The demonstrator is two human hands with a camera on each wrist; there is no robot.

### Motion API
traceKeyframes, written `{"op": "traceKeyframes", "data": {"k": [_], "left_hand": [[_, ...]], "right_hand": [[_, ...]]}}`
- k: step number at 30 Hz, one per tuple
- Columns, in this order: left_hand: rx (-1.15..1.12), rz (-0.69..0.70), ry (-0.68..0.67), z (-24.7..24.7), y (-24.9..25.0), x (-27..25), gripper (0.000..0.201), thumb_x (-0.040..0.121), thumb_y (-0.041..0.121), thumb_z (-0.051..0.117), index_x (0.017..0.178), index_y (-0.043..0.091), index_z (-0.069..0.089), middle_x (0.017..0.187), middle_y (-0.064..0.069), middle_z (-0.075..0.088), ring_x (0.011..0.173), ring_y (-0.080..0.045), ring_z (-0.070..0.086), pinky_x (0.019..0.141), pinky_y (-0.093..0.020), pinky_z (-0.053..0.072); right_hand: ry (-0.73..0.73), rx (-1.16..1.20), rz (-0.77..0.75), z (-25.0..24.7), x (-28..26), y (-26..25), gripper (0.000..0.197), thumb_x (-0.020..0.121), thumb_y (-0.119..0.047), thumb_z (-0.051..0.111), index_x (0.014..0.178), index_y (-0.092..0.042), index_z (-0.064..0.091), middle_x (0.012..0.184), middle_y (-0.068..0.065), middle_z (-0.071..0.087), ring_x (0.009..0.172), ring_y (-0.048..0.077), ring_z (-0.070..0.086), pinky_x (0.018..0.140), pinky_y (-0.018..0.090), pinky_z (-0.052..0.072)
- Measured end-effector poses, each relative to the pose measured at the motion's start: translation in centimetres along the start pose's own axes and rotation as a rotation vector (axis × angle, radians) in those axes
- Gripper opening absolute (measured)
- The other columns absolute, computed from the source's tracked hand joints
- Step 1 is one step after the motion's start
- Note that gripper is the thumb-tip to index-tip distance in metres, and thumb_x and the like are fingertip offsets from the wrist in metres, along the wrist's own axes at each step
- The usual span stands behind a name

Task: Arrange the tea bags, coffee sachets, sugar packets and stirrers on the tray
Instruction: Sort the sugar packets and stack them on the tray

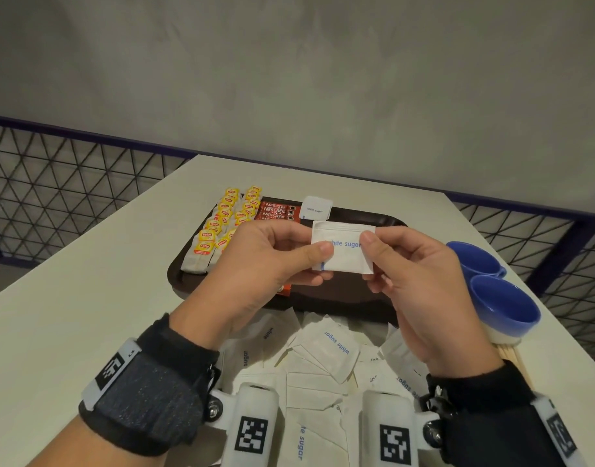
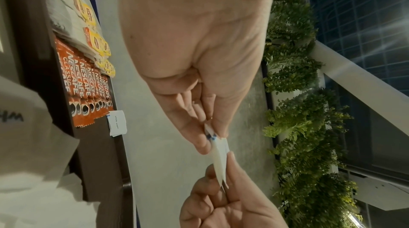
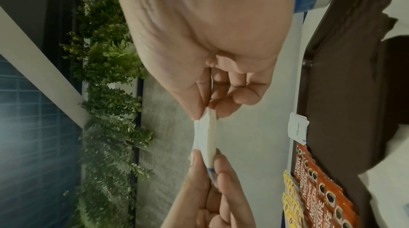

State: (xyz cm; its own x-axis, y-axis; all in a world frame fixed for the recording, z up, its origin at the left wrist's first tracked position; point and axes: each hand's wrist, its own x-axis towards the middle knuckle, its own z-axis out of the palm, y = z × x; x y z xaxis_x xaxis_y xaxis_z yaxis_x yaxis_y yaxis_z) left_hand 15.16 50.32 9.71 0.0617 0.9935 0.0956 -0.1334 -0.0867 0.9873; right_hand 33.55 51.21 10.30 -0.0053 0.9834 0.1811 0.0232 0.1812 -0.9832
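Both the left hand (image 1: 265, 261) and right hand (image 1: 421, 281) pinch one white paper sugar packet (image 1: 344, 247) above the dark brown plastic tray (image 1: 340, 298). Yellow-tagged tea bags (image 1: 218, 227) at ten o'clock, red coffee sachets (image 1: 277, 210) and one sugar packet at twelve are placed; loose sugar packets (image 1: 323, 365) and wooden stirrers (image 1: 512, 357) remain.

A white sugar packet (image 1: 343, 247) printed "white sugar" in blue is held flat-on at frame centre above a dark brown tray (image 1: 176, 274), pinched at its left edge by the left hand (image 1: 265, 261) and at its right edge by the right hand (image 1: 421, 281). On the tray's upper left lie two overlapping rows of yellow-tagged tea bags (image 1: 218, 227), with red coffee sachets (image 1: 276, 210) beside them and one sugar packet (image 1: 315, 207) leaning on the far rim. A loose pile of sugar packets (image 1: 323, 365) covers the lower centre, with wooden stirrers (image 1: 512, 357) at the right edge.
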Motion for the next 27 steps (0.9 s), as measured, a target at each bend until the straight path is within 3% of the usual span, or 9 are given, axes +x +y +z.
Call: {"op": "traceKeyframes", "data": {"k": [4,6,9,11,14,16,18,22,27], "left_hand": [[0.025,0.001,-0.018,0.0,0.3,-0.2,0.012,0.085,0.011,0.077,0.096,0.006,0.077,0.098,-0.007,0.081,0.08,-0.023,0.079,0.07,-0.027,0.062],[0.027,0.003,-0.026,0.0,0.3,-0.3,0.008,0.086,0.009,0.077,0.093,0.005,0.076,0.092,-0.008,0.081,0.077,-0.023,0.078,0.07,-0.028,0.062],[0.033,-0.009,-0.017,0.0,0.1,0.0,0.008,0.086,0.007,0.078,0.093,0.006,0.077,0.09,-0.007,0.08,0.08,-0.024,0.079,0.076,-0.034,0.064],[0.023,-0.007,0.052,0.0,-0.2,0.4,0.009,0.088,0.007,0.077,0.097,0.007,0.077,0.092,-0.009,0.08,0.082,-0.023,0.079,0.078,-0.035,0.064],[-0.016,-0.013,0.223,-0.7,-0.8,1.5,0.013,0.09,0.002,0.075,0.098,0.012,0.077,0.09,-0.011,0.079,0.079,-0.022,0.078,0.078,-0.035,0.064],[-0.029,-0.038,0.279,-0.9,-1.3,2.1,0.015,0.09,0.001,0.074,0.093,0.015,0.077,0.088,-0.011,0.078,0.076,-0.02,0.077,0.077,-0.034,0.063],[-0.041,-0.071,0.278,-0.9,-1.6,2.4,0.015,0.09,0.001,0.073,0.089,0.015,0.078,0.084,-0.01,0.078,0.072,-0.018,0.074,0.072,-0.031,0.06],[-0.079,-0.113,0.213,-0.7,-2.3,2.8,0.019,0.092,0.002,0.07,0.082,0.016,0.078,0.076,-0.007,0.077,0.067,-0.014,0.07,0.063,-0.024,0.054],[-0.121,-0.116,0.202,-0.7,-2.4,3.3,0.019,0.094,0.004,0.068,0.08,0.015,0.076,0.072,-0.002,0.075,0.062,-0.009,0.067,0.057,-0.02,0.052]], "right_hand": [[-0.036,-0.041,0.053,-0.6,0.1,-0.9,0.01,0.094,-0.02,0.068,0.098,-0.019,0.077,0.093,0.007,0.077,0.075,0.02,0.061,0.065,0.032,0.049],[-0.198,-0.078,0.121,-1.4,0.6,-2.6,0.011,0.092,-0.012,0.07,0.099,-0.016,0.078,0.09,0.013,0.076,0.072,0.023,0.057,0.061,0.033,0.044],[-0.468,-0.522,0.09,-2.1,2.5,-5.9,0.008,0.088,-0.008,0.074,0.091,-0.012,0.079,0.073,0.015,0.07,0.058,0.016,0.054,0.053,0.028,0.042],[-0.539,-0.718,0.049,-1.7,5.0,-7.6,0.005,0.088,-0.007,0.074,0.089,-0.011,0.077,0.073,0.016,0.07,0.056,0.013,0.056,0.052,0.026,0.045],[-0.506,-0.69,0.078,-0.8,10.8,-7.8,0.005,0.091,-0.001,0.07,0.089,-0.005,0.072,0.074,0.014,0.068,0.061,0.015,0.059,0.056,0.029,0.046],[-0.485,-0.643,0.128,0.0,14.9,-5.9,0.009,0.091,0.0,0.069,0.087,-0.008,0.067,0.072,0.009,0.065,0.063,0.016,0.06,0.061,0.029,0.047],[-0.491,-0.633,0.201,0.9,18.3,-3.1,0.012,0.092,0.002,0.067,0.088,-0.009,0.065,0.071,0.01,0.063,0.063,0.017,0.06,0.062,0.03,0.048],[-0.48,-0.777,0.302,2.4,22.3,2.8,0.01,0.093,0.0,0.065,0.093,-0.011,0.063,0.078,0.016,0.065,0.064,0.018,0.062,0.053,0.025,0.048],[-0.418,-0.793,0.342,3.4,24.7,6.5,0.012,0.096,-0.001,0.06,0.099,-0.013,0.058,0.078,0.014,0.066,0.067,0.022,0.067,0.057,0.028,0.054]]}}
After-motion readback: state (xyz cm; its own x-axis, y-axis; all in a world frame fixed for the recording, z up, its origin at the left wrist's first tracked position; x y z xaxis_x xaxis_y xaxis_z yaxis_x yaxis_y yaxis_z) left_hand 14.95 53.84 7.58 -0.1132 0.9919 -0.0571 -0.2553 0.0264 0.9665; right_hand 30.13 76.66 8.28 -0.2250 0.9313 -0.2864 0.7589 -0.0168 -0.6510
